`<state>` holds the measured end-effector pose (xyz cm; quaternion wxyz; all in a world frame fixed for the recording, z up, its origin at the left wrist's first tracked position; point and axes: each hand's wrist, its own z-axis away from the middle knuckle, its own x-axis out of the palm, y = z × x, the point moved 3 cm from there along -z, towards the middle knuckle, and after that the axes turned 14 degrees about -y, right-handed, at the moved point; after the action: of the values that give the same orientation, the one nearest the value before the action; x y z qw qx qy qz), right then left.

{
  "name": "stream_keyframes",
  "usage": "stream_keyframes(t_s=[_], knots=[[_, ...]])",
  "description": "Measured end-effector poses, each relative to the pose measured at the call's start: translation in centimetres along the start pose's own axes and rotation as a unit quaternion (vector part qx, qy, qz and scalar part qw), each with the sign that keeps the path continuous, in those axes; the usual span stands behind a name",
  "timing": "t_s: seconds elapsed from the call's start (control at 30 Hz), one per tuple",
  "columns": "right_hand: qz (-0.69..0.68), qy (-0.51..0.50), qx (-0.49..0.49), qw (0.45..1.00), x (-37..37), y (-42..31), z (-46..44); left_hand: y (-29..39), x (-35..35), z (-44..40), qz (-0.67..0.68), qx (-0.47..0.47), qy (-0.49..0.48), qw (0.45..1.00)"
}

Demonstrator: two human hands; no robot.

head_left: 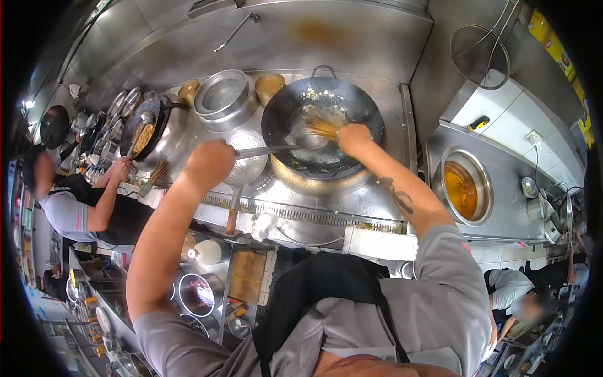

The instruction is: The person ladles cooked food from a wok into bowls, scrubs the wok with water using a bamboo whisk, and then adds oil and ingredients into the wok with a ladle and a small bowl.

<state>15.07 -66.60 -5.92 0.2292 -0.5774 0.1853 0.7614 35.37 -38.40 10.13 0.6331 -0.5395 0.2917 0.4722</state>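
A large black wok (pixel 367 113) sits on the steel range, with cloudy water and pale food bits inside. My right hand (pixel 356 139) is closed around a bamboo wok brush (pixel 321 127), its bristles over the wet inside of the wok. My left hand (pixel 212 164) grips the long metal handle of a ladle (pixel 270 151). The ladle's bowl lies in the wok beside the bristles. Below the ladle handle, a perforated skimmer (pixel 248 164) rests on the range, its wooden grip pointing towards me.
A steel pot (pixel 204 103) of water stands under a tap (pixel 235 32) at the back left. On the right counter is a steel basin (pixel 485 188) holding orange liquid. A co-worker (pixel 75 207) handles another wok (pixel 164 129) on the left; another person (pixel 512 289) bends at lower right.
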Motion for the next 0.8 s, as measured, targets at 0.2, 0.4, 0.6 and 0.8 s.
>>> stream_keyframes(t_s=[0.2,0.4,0.6,0.8], knots=[[-0.049,-0.043,0.058,0.996,-1.6,3.7,-0.4,0.3,2.6,0.7,0.006,-0.005,0.006,1.000],[-0.061,0.094,0.033,0.993,-2.3,4.4,-2.1,-1.8,11.8,2.0,0.511,-0.057,-0.163,0.842],[0.000,-0.051,0.011,0.999,-2.2,4.1,-0.8,1.7,14.2,4.6,0.641,-0.102,-0.231,0.725],[0.019,0.009,0.037,0.999,-7.2,4.1,3.2,3.2,13.6,4.5,0.410,-0.038,0.016,0.911]])
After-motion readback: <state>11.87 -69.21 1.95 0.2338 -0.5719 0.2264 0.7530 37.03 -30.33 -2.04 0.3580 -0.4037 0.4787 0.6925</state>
